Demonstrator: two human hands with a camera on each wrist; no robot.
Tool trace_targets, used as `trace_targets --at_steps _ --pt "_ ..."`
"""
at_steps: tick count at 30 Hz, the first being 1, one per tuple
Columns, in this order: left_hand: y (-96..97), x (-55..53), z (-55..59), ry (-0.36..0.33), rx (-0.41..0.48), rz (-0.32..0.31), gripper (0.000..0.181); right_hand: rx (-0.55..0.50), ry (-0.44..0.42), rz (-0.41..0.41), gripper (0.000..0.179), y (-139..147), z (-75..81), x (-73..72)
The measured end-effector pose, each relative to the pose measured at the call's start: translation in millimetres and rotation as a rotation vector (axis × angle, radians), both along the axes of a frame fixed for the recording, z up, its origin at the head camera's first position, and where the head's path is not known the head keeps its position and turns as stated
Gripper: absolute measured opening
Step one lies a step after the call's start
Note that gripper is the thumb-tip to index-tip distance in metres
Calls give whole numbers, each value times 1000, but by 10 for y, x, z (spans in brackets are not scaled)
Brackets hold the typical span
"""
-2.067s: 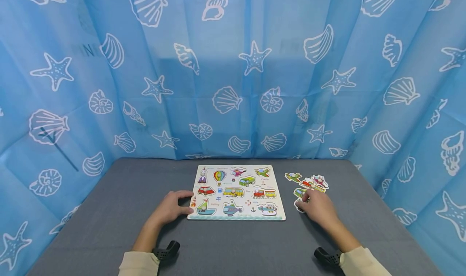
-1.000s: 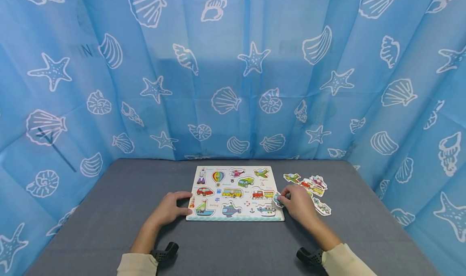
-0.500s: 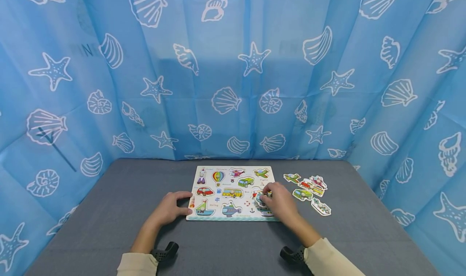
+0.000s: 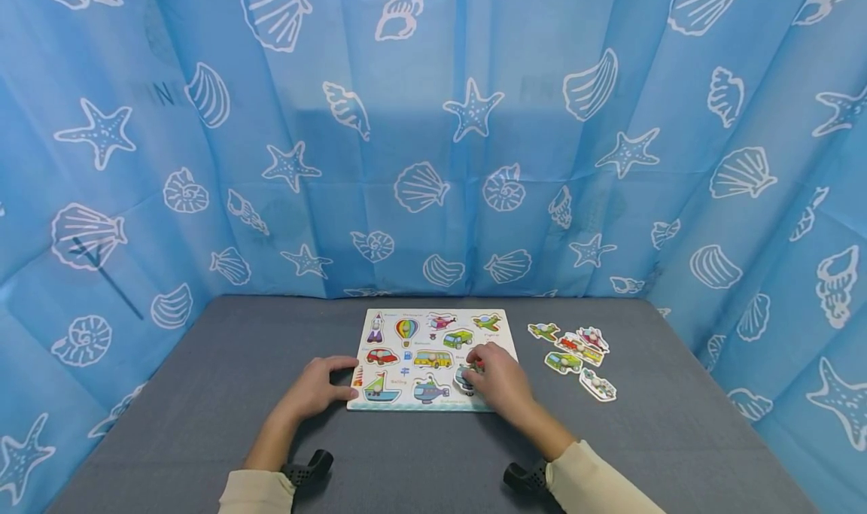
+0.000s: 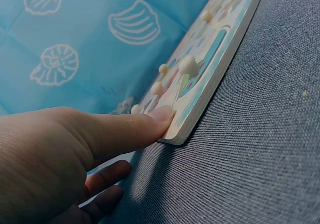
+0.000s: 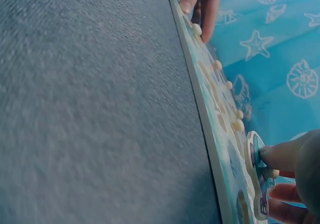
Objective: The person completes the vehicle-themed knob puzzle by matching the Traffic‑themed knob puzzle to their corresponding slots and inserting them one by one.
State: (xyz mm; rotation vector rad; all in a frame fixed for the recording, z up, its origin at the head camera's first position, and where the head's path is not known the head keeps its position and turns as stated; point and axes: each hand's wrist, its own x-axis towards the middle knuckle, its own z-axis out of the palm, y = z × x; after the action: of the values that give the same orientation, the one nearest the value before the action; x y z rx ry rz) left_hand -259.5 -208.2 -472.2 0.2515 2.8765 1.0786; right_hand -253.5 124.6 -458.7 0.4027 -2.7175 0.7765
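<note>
A wooden peg puzzle board (image 4: 400,333) with vehicle pictures lies on the table. At its left edge rests my left hand (image 4: 318,384); in the left wrist view the straight thumb (image 5: 157,119) presses on the corner, with other fingers lower beside it. My right hand (image 4: 503,378) is over the board's lower right part. Between thumb and fingers it pinches a blue, white-edged submarine puzzle piece (image 6: 254,156) by its knob. That piece tilts just above the board, near the printed submarine slot (image 4: 430,390). The train and ship slots are mostly hidden behind the hand.
Right of the board lie loose pieces: a green plane (image 4: 544,331), a green truck (image 4: 563,362), a ship (image 4: 597,384), a train (image 4: 581,348) and a pink helicopter (image 4: 593,338) overlapping it. Knobbed pieces such as the sailboat (image 4: 381,388) sit in the board. A blue curtain (image 4: 433,138) hangs behind.
My right hand has picked the submarine piece from the loose pieces and carried it left, over the board's right part. The ship piece lies uncovered at right. My left hand stays at the edge.
</note>
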Motion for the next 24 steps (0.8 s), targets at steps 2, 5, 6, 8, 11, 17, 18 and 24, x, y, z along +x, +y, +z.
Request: trace_targets --at_steps 2,5,6,8,11,17,18,24 --pt "1 2 -3 -3 -1 2 51 -3 -4 12 18 -30 -7 6" --pt "3 5 -3 -9 2 7 51 -4 5 32 18 -71 -23 7" --pt "3 7 -1 -9 1 7 51 -3 9 35 18 -85 -30 7" --pt "4 8 1 -10 1 8 51 4 28 44 18 -112 -44 4" --pt "4 11 6 -11 2 7 51 3 30 46 18 -159 -51 4" --pt "1 11 3 -2 6 -1 50 27 25 59 17 -259 -35 22" --pt "2 11 2 0 6 -2 50 30 22 58 17 -277 -33 26" --pt "5 7 -4 -2 3 14 51 55 38 68 21 -368 -41 34"
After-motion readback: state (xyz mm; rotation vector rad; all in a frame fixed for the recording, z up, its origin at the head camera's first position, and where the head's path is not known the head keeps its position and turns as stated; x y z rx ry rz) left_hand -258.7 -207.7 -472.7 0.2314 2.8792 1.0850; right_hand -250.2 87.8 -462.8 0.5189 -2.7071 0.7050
